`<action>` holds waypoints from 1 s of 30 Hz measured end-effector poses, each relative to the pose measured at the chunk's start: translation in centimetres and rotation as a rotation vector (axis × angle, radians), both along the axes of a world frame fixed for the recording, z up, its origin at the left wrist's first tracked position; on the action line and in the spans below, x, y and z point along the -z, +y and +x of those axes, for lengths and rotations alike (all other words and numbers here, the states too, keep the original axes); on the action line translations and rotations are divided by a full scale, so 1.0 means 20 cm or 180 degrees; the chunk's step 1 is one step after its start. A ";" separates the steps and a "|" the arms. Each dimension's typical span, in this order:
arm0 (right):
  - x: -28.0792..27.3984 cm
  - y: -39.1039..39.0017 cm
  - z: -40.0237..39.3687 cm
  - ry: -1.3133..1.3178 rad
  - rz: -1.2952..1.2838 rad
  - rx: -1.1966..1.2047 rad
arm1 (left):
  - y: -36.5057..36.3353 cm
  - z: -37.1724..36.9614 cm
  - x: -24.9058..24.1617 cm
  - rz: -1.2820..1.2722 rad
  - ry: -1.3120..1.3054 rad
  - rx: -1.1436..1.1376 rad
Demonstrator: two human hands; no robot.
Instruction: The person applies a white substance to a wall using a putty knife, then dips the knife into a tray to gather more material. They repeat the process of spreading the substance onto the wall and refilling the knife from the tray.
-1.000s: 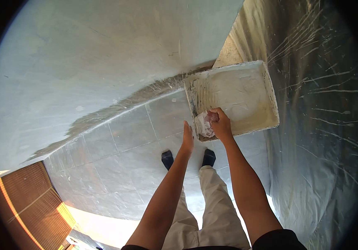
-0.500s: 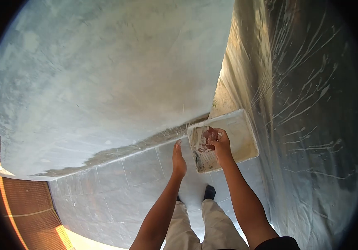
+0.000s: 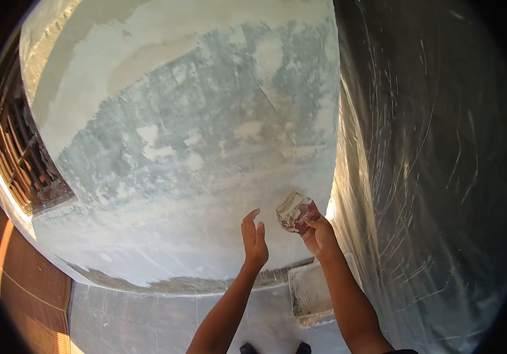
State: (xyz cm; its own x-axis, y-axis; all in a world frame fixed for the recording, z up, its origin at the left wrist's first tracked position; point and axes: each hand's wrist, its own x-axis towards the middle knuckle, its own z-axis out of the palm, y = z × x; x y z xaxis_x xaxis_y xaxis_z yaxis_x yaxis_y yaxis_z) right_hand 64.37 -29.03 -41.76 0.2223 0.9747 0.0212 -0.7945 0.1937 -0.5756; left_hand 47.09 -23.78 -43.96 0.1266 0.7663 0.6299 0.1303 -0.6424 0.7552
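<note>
My right hand (image 3: 322,238) grips a flat, reddish-brown putty spreader (image 3: 305,215) by its edge. Pale wet putty coats its far side. To the left, my left hand (image 3: 254,241) is raised with nothing in it, its fingers stretched upward and the thumb apart. Both hands are in front of a wall (image 3: 206,135) with patchy grey and whitish filler on it. Below my right forearm, partly hidden by it, a putty-smeared tray (image 3: 293,298) rests on the floor.
Clear plastic sheeting (image 3: 418,177) streaked with white splashes hangs along the right side. A window with brown bars (image 3: 23,153) opens in the wall at the left, above an orange-brown woven surface (image 3: 35,283). Grey tiles (image 3: 176,318) cover the floor; my feet show at the bottom.
My right hand has lifted the putty spreader from over the tray to in front of the wall. My left hand's fingers have spread. The view has tilted upward, showing more wall.
</note>
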 end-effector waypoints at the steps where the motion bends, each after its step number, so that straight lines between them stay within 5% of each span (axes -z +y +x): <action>1: -0.09 0.02 -0.03 -0.0024 0.0187 -0.0145 | 0.02 -0.04 -0.09 0.0104 -0.0031 -0.0032; 13: -0.99 0.22 -0.54 -0.0203 0.1156 -0.0383 | 0.20 -0.64 -1.01 0.1310 0.0332 -0.0293; 30: -1.53 0.37 -1.33 -0.0571 0.1580 -0.0218 | 0.39 -1.41 -1.51 0.1899 0.0235 -0.0445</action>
State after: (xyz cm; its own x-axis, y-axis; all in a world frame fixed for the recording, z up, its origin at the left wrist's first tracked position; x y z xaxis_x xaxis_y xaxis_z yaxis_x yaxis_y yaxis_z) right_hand 37.75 -21.56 -11.11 0.1090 0.8500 0.5154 -0.7124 0.4284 -0.5558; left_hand 18.85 -15.99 -13.67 0.1100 0.2969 0.9486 0.2819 -0.9245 0.2566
